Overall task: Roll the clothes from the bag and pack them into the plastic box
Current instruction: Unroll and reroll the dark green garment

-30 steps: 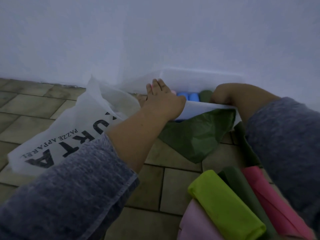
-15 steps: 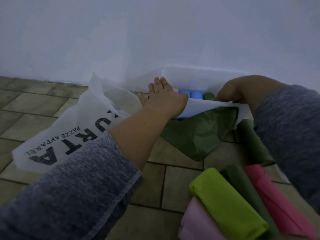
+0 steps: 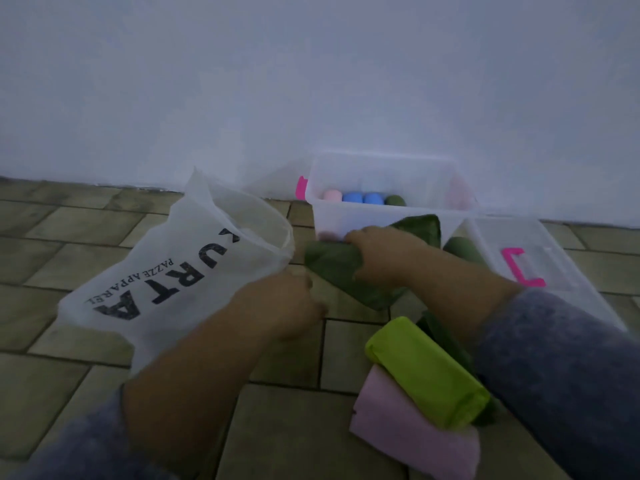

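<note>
A clear plastic box (image 3: 381, 168) stands against the wall with pink, blue and dark green rolls (image 3: 363, 198) inside. In front of it lies a loose dark green cloth (image 3: 332, 268). My right hand (image 3: 381, 254) grips that cloth near the box's front wall. My left hand (image 3: 287, 306) is curled at the cloth's left edge, next to the mouth of the white printed bag (image 3: 173, 271); whether it pinches the fabric is blurred. A lime roll (image 3: 422, 372), a pale pink roll (image 3: 412, 434) and a dark green roll lie by my right forearm.
The box's clear lid (image 3: 540, 271) with a pink clip lies on the tiled floor to the right. Another dark green roll (image 3: 460, 249) sits between box and lid. The white wall runs close behind the box.
Both hands have come back out of the box. My right hand now holds the loose green cloth, and my left hand has dropped to the cloth's left edge near the bag.
</note>
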